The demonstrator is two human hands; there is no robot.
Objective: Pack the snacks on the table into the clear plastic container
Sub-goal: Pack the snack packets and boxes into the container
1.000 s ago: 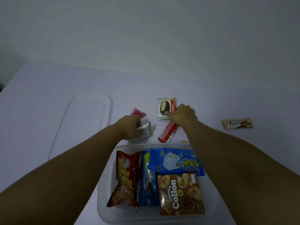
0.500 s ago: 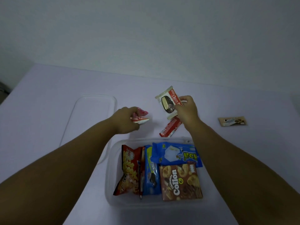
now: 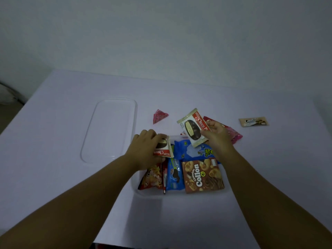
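Clear plastic container point(image 3: 179, 194): low rounded tub on the pale table point(image 3: 53, 141), already holding a brown Collon box point(image 3: 202, 175), a blue crinkly pouch point(image 3: 190, 150), a blue cookie pack point(image 3: 174, 176) and a red-orange snack bag point(image 3: 152, 177).
Left hand point(image 3: 146, 146): fingers curled round a white-and-red Choco Pie wrapper point(image 3: 164, 147), low over the tub's far-left corner.
Right hand point(image 3: 218, 134): pinches a second Choco Pie packet point(image 3: 193, 127) by its edge, tilted above the tub's far side.
Risk: glossy film is slippery; I judge a one-edge pinch may let the packet slide outside the rim.
Still on table: pink triangular pouch point(image 3: 159, 116), red-and-pink wrappers point(image 3: 231, 133) behind the right hand, beige flat sachet point(image 3: 253, 121).
Lid point(image 3: 109, 130): clear, flat, rounded, left of the tub.
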